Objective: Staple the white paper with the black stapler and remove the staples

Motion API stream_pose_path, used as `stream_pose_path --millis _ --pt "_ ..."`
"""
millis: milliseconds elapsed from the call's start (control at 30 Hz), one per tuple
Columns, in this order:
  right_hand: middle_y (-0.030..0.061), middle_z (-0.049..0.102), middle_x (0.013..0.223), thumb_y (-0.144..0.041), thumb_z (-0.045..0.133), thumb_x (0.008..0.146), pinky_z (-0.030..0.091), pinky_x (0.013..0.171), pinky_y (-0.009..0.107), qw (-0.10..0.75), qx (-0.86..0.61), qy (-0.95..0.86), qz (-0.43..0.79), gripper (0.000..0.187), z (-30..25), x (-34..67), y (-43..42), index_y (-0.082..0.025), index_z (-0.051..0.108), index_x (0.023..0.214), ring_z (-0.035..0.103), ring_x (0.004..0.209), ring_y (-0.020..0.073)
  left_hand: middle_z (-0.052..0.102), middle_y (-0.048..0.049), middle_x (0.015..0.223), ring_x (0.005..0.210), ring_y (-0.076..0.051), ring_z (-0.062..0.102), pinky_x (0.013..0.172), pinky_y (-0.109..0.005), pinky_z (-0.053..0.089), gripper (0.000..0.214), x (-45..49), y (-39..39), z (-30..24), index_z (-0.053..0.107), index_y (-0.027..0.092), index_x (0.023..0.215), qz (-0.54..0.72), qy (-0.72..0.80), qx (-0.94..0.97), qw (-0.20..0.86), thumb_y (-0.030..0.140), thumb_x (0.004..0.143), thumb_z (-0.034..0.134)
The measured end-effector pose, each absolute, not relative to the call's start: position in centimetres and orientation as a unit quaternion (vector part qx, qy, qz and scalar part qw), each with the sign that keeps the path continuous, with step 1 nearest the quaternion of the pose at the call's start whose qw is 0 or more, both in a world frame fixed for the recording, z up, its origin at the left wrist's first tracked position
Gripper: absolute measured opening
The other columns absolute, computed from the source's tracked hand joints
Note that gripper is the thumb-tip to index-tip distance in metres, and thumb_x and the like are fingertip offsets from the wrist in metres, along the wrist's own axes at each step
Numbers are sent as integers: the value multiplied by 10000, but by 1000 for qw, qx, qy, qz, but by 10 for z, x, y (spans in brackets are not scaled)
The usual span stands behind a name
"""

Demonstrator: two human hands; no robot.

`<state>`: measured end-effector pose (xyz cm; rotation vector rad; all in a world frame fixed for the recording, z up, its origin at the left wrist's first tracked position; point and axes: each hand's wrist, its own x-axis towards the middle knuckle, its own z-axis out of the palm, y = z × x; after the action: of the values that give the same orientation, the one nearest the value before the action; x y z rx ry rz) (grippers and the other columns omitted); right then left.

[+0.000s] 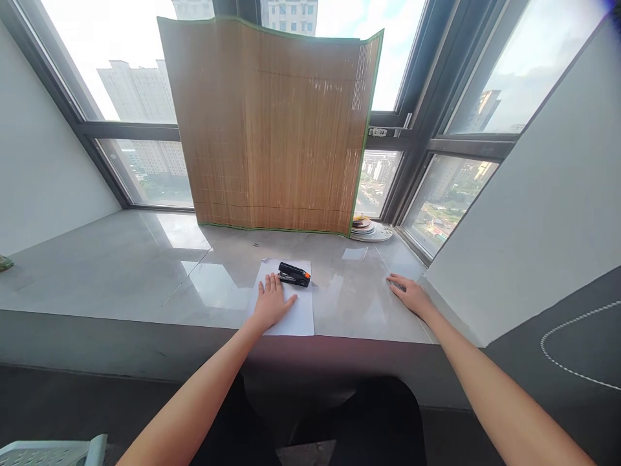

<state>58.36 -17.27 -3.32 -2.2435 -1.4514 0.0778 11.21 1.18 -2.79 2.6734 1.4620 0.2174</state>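
A white sheet of paper (298,314) lies on the grey tiled window sill, its near edge at the sill's front edge. Spread flat on it is my left hand (272,303), fingers apart and pressing the paper down. A black stapler (294,274) with an orange end rests on the paper's upper part, just beyond my left fingertips. Farther right, my right hand (408,295) lies on the sill with its fingers stretched out. A small dark patch shows between its thumb and fingers; whether that is shadow or an object I cannot tell.
A bamboo mat (281,129) with green edging stands upright against the window. Behind its lower right corner sit stacked plates (371,231). Small thin bits (256,245) lie on the sill near the mat. A white beaded cord (546,336) hangs at right; a pale plastic seat (58,452) stands lower left.
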Motion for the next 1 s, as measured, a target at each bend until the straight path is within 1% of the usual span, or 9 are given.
stream_pose_path --millis 367,467,567,633,700,733,833,900,1000 --pt "-1 579 1591 -395 438 987 398 1229 569 211 -826 -523 15 466 -27 572 -175 -337 714 1359 554 1443 323 103 -266 1757 1651 -435 33 1321 -635 86 1062 143 3 -33 89 19 1722 91 456 882 70 771 995 270" --pt "102 639 1513 -245 421 972 429 1173 594 183 -843 -506 -19 460 -24 554 -166 -280 716 1323 583 1392 355 105 -268 1757 1651 -435 30 1322 -634 80 1060 143 1 -31 92 6 1720 95 458 881 70 761 1000 277" --pt "209 725 1290 -188 455 962 452 1102 608 180 -856 -483 -30 378 -15 510 -144 -229 750 1194 610 1312 419 110 -270 1757 1652 -432 41 1326 -623 76 1063 144 -1 -29 116 -3 1717 91 468 876 71 756 996 303" --pt "162 729 1274 -241 485 982 478 1085 559 251 -812 -527 -19 319 -7 466 -122 -263 728 1188 618 1291 391 112 -274 1757 1654 -424 44 1332 -606 77 1074 145 -2 -28 136 -13 1713 88 473 874 70 763 990 309" --pt "82 712 1336 -382 522 1021 499 1090 493 344 -727 -593 39 311 -2 417 -96 -321 658 1293 646 1246 328 118 -281 1755 1654 -421 48 1334 -599 84 1084 145 -3 -27 148 -22 1709 90 474 873 67 769 985 310" --pt "74 704 1351 -449 561 1017 507 1084 470 376 -699 -605 63 347 0 394 -83 -323 627 1334 650 1228 313 126 -282 1754 1654 -422 54 1334 -600 90 1086 145 -3 -27 151 -19 1709 94 473 874 65 772 983 310" --pt "57 710 1331 -472 711 939 530 1042 389 386 -670 -629 84 481 1 346 -50 -306 591 1374 665 1193 272 168 -278 1750 1651 -426 87 1332 -601 108 1087 144 -3 -26 164 9 1716 110 471 873 67 783 972 333" --pt "41 745 1250 -380 761 892 539 1000 379 377 -665 -637 94 427 1 334 -37 -302 644 1295 688 1139 270 177 -279 1748 1651 -420 102 1334 -583 116 1101 143 -2 -24 174 11 1715 113 475 869 79 790 961 366" --pt "49 785 1100 -286 728 881 545 925 401 372 -657 -647 108 286 0 337 -33 -278 715 1166 717 1037 292 157 -283 1752 1656 -407 101 1339 -549 121 1157 142 -2 -22 171 -17 1704 110 484 862 100 811 933 416"
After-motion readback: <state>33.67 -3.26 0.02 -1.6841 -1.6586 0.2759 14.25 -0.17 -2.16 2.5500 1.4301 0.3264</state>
